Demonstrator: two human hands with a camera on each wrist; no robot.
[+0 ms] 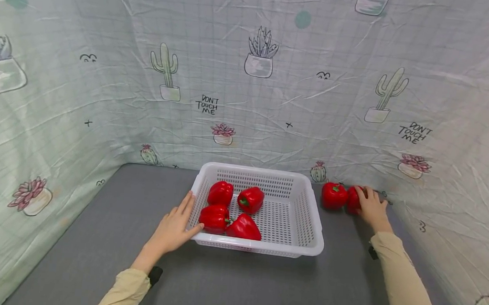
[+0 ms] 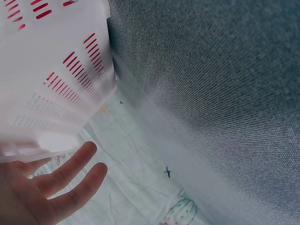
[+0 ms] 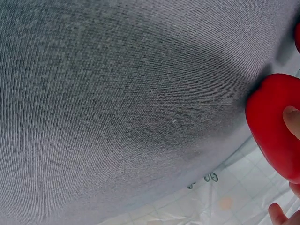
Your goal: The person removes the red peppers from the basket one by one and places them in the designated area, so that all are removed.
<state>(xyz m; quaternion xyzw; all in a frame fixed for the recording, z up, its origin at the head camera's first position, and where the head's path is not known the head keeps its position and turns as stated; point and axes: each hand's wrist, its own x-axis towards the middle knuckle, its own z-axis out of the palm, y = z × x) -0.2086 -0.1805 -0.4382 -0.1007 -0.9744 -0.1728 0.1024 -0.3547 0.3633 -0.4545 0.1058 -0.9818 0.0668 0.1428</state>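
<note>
A white plastic basket (image 1: 263,246) with slotted walls stands on the grey table, with several red bell peppers in its left half, among them a front one (image 1: 245,227). My left hand (image 1: 174,228) rests at the basket's left rim, fingers extended and thumb near the front corner. In the left wrist view its fingers (image 2: 77,194) spread beside the basket's wall (image 2: 56,89). Right of the basket, my right hand (image 1: 373,208) grips a red bell pepper (image 3: 274,126), thumb against its side; the hand partly covers it. Another red bell pepper (image 1: 334,196) sits just left of that one.
A grey cloth (image 1: 250,292) covers the table. Behind and on both sides hangs a pale sheet (image 1: 292,99) printed with cacti; the two peppers outside the basket sit close to its back part.
</note>
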